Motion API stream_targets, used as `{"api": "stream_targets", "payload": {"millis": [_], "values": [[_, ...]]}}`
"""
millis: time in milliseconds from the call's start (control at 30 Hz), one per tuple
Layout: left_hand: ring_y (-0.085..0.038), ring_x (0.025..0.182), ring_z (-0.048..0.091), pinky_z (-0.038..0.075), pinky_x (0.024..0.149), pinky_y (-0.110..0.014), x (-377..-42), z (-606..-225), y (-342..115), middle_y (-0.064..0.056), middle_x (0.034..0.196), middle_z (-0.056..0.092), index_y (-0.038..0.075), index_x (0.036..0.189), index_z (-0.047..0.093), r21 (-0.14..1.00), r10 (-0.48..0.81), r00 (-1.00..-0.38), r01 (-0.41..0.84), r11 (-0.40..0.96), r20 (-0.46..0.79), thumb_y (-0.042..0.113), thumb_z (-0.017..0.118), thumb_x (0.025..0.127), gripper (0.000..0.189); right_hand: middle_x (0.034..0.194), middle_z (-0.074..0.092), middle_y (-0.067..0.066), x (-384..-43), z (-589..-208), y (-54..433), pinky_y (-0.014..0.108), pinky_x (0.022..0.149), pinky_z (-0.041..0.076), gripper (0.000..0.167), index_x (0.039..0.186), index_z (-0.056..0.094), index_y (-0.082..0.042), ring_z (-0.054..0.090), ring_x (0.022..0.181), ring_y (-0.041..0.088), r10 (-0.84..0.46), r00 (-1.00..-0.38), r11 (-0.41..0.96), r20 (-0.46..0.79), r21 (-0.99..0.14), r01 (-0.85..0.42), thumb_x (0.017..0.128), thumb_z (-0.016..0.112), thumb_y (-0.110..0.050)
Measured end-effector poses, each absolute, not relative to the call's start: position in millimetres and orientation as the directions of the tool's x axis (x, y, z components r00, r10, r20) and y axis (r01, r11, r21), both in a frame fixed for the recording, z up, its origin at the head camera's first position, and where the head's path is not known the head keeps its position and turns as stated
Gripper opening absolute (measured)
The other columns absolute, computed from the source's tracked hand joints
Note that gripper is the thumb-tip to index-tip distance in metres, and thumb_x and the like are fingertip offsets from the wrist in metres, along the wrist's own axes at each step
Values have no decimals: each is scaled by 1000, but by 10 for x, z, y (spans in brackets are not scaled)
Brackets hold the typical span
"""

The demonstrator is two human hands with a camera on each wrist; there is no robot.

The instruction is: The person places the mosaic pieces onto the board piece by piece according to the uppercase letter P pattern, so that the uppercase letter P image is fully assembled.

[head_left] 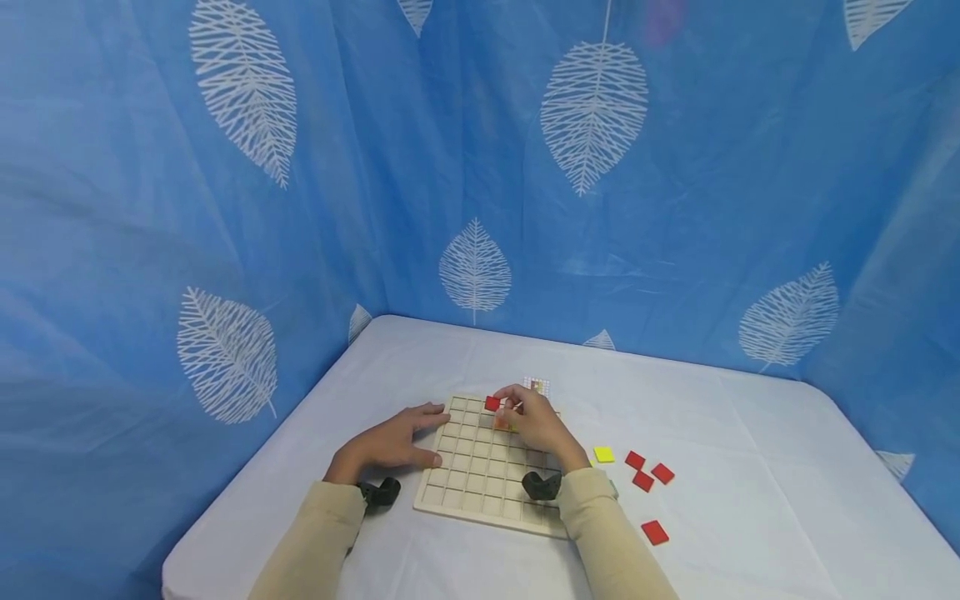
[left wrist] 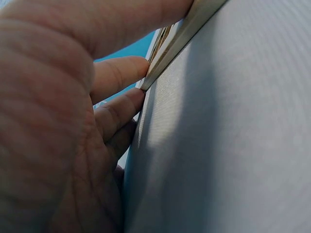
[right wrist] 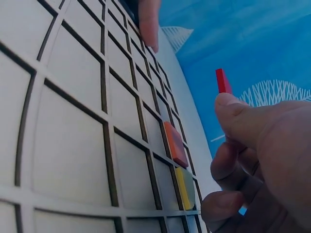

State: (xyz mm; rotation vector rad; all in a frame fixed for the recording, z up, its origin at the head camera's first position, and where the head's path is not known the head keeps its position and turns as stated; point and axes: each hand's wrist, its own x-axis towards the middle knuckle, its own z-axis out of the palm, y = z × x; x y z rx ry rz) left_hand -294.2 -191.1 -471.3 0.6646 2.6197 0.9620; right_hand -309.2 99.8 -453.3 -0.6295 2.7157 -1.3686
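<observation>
Red tile (head_left: pixel 492 403) — pinched, card (head_left: pixel 537 384) — part-hidden

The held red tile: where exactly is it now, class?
In the head view, the red tile is pinched by the right hand over the grid board's far side, right of the left hand.

L-wrist pic dim (bit blurry)

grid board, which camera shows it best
The head view: it shows most of the grid board, partly behind the right hand and sleeve. The right wrist view shows some cells close up, slanted; the left wrist view, only an edge strip.
</observation>
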Motion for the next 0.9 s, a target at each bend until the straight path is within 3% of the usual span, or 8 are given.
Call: {"api": "stream_targets", "payload": {"millis": [433, 900], "values": [[-33, 156, 17, 22, 121, -62, -2940, -4707, -1870, -3, 166, 29, 25, 152, 45, 658, 499, -860, 316, 683, -105, 49, 79, 80, 84, 93, 60, 4, -3074, -4628, 955, 29, 70, 47, 21, 119, 66, -10, 59, 79, 13, -358, -923, 579, 138, -743, -336, 98, 64, -13], [-36, 155, 19, 23, 119, -65, -2937, -4717, -1905, -4, 166, 29, 23, 153, 45, 661, 502, -860, 324, 677, -93, 48, 79, 80, 85, 89, 60, 0, -3110, -4678, 900, 34, 77, 46, 19, 115, 67, -9, 52, 76, 13, -358, -923, 607, 143, -715, -346, 97, 66, -13]]}}
